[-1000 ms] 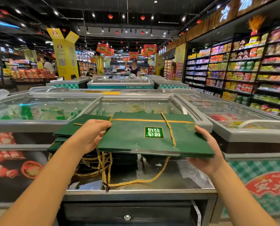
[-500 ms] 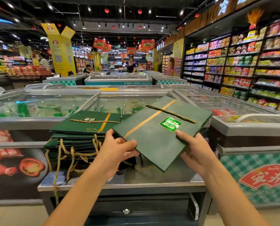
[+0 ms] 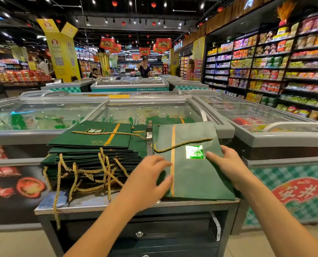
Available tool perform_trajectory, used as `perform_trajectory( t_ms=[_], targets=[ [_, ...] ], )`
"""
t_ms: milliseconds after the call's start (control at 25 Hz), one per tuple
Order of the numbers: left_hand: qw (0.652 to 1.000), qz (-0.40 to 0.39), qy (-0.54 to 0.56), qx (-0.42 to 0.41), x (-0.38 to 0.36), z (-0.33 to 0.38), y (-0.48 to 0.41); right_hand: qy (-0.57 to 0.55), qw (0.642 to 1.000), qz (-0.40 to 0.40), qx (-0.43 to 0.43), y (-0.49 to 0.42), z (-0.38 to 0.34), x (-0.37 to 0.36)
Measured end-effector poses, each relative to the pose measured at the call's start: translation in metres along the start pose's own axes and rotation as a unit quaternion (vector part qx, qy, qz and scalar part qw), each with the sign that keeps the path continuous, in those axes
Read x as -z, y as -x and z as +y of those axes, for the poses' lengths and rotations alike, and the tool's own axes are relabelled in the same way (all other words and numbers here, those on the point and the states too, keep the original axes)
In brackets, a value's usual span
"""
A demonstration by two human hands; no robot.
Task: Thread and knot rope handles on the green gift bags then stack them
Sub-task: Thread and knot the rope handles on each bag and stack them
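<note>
Green gift bag [image 3: 195, 182] lies flat under left hand [image 3: 147, 179] and right hand [image 3: 228, 164], fingers loosely extended.

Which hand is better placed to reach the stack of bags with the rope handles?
Left, most likely. The left hand rests on the left part of the green gift bag, next to the stack; the right hand lies on its right edge, with the bag between it and the stack.
</note>
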State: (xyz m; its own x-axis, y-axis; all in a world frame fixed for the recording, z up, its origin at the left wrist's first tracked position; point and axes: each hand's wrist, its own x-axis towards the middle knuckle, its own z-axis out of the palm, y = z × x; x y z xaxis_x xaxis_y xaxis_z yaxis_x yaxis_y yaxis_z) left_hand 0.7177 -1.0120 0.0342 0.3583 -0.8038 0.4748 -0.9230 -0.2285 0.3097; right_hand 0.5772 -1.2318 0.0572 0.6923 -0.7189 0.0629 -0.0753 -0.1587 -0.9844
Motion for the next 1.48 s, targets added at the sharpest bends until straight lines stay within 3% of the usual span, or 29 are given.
perform_trajectory(
  t_ms=[80,160,240,280,320,440,560,760,1000,1200,1360,1480],
  targets=[
    [0.998,-0.041,-0.035,-0.040,-0.020,-0.001,0.002,0.086,0.995,0.031,0.044,-0.004,0.008,-0.004],
    [0.998,-0.037,-0.038,-0.037,-0.031,-0.005,0.004,0.234,0.965,0.082,0.082,-0.008,0.012,-0.004],
    [0.999,-0.021,-0.036,-0.033,-0.036,-0.009,0.006,0.449,0.870,0.153,0.131,-0.015,0.014,-0.005],
    [0.999,-0.014,-0.038,-0.035,-0.037,-0.009,0.006,0.503,0.831,0.171,0.166,-0.017,0.012,-0.010],
    [0.999,-0.008,-0.038,-0.038,-0.038,-0.009,0.006,0.503,0.826,0.158,0.200,-0.019,0.007,-0.019],
    [0.999,0.002,-0.028,-0.039,-0.038,-0.009,0.007,0.387,0.886,-0.012,0.257,-0.028,-0.015,-0.062],
    [1.000,0.014,0.009,-0.025,-0.035,-0.011,0.008,0.401,0.876,-0.111,0.244,-0.042,-0.032,-0.107],
    [0.998,0.018,0.055,-0.003,-0.031,-0.012,0.007,0.454,0.840,-0.105,0.278,-0.059,-0.027,-0.127],
    [0.998,0.030,0.061,0.002,-0.035,-0.014,0.006,0.483,0.826,-0.077,0.280,-0.055,-0.014,-0.047],
    [0.997,0.034,0.062,0.002,-0.039,-0.016,0.005,0.504,0.831,-0.049,0.231,-0.043,-0.004,0.001],
    [0.997,0.030,0.069,0.002,-0.036,-0.015,0.007,0.438,0.860,-0.066,0.254,-0.031,-0.004,-0.020],
    [0.997,0.030,0.076,0.003,-0.035,-0.013,0.006,0.458,0.848,-0.094,0.250,-0.029,-0.006,-0.054]
  ],
)
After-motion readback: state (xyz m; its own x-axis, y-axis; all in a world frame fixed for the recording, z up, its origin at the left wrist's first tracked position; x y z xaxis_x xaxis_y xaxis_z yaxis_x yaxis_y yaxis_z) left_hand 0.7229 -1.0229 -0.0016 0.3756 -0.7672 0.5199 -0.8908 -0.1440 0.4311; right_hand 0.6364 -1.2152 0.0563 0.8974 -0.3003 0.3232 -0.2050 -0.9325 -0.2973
